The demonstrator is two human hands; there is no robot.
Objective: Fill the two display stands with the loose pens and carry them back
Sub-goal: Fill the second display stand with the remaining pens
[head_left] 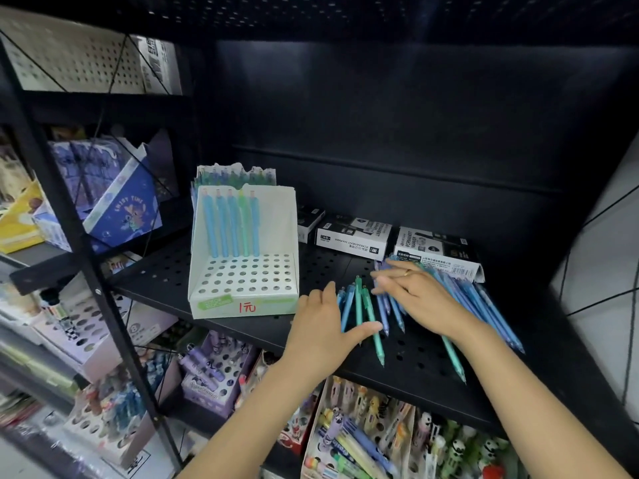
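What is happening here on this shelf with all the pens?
A person is gathering loose pens that lie spread on a black perforated shelf. The left hand rests flat with straight fingers beside the pens, and the right hand lies over the pile, fingers extended. To the left stands a white display stand with five pens in its back row; most holes are still empty. A second stand is behind it. Marker boxes lie behind the pile.

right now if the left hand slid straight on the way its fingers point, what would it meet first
The left hand points up and right along the shelf; its fingertips already lie at the nearest loose pens, so those come first, probably before the right hand. Depth is unclear.
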